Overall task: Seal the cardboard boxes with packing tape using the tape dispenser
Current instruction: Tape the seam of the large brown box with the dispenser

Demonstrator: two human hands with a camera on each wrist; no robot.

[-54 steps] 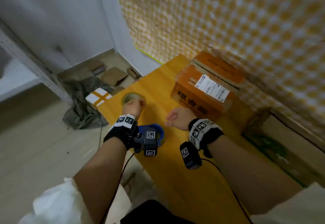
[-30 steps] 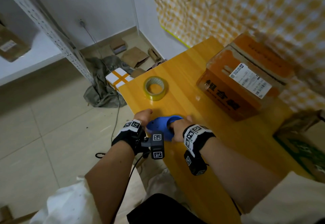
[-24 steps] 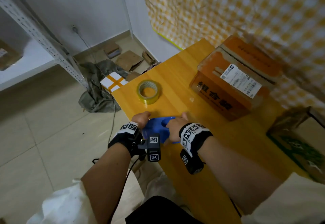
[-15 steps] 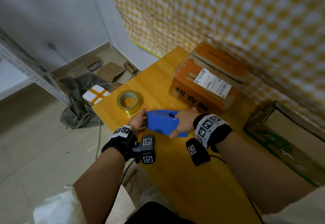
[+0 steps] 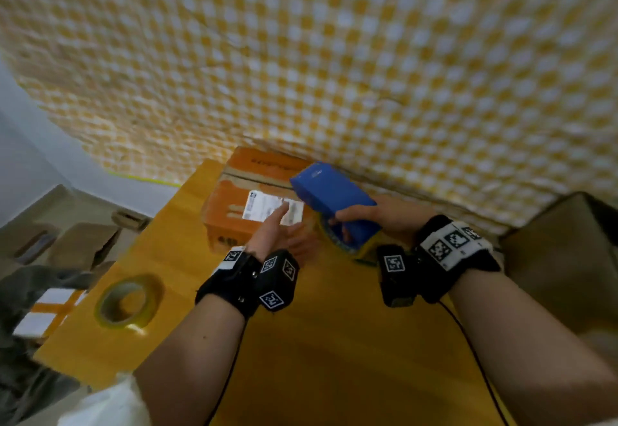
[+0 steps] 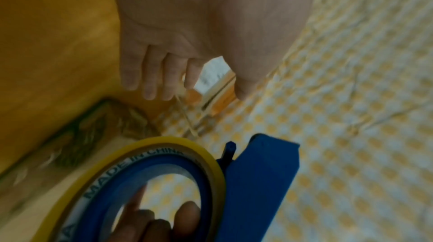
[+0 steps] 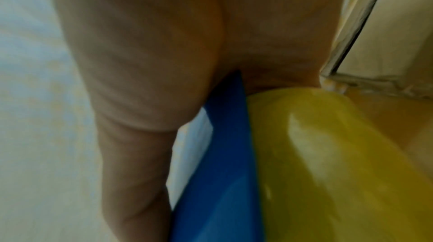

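Note:
An orange cardboard box (image 5: 234, 221) with a white shipping label stands at the far end of the wooden table (image 5: 334, 342), against the checkered curtain. My right hand (image 5: 371, 216) grips the blue tape dispenser (image 5: 334, 198) and holds it in the air just right of the box; its yellowish tape roll (image 6: 178, 146) sits in the blue frame (image 7: 218, 172). My left hand (image 5: 274, 231) is open, fingers straight, stretched over the box's near top edge by the label. In the left wrist view the left hand's fingers (image 6: 150, 79) hang relaxed, holding nothing.
A spare roll of yellowish tape (image 5: 125, 302) lies near the table's left edge. A second brown box (image 5: 561, 258) stands at the right. On the floor to the left lie flattened cardboard (image 5: 77, 245), grey cloth and a white parcel with orange tape (image 5: 43, 308).
The dispenser has gone from the table's near edge up and forward to the orange box, in my right hand. My left hand let go of it and reached out to the box.

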